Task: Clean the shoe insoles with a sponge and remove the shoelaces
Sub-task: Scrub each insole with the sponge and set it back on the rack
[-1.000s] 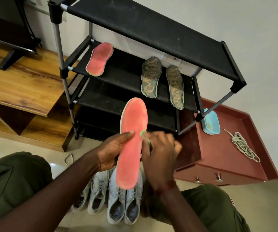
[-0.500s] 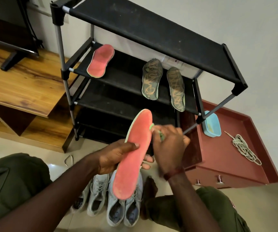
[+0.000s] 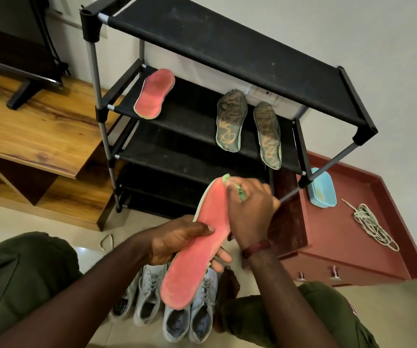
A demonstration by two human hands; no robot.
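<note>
My left hand (image 3: 177, 241) grips a red insole (image 3: 197, 249) at its middle, holding it tilted above the floor with its toe pointing up and right. My right hand (image 3: 251, 209) holds a green sponge (image 3: 238, 190) pressed against the toe end of that insole; most of the sponge is hidden in my fingers. A second red insole (image 3: 154, 94) lies on the left of the black shoe rack (image 3: 227, 46), and two dark patterned insoles (image 3: 231, 120) lean on the same shelf. Grey shoes (image 3: 177, 315) with laces stand on the floor below my hands. A bundle of removed shoelaces (image 3: 372, 226) lies on the red cabinet.
A blue tub (image 3: 321, 188) sits on the red cabinet (image 3: 340, 247) beside the rack's right leg. A wooden TV unit (image 3: 34, 131) with a screen's stand lies to the left. A loose lace piece (image 3: 107, 242) lies on the floor tiles. My knees frame the shoes.
The insole has tilted to the right in my left hand, and my right hand with the sponge has slid from the insole's middle up to its toe end.
</note>
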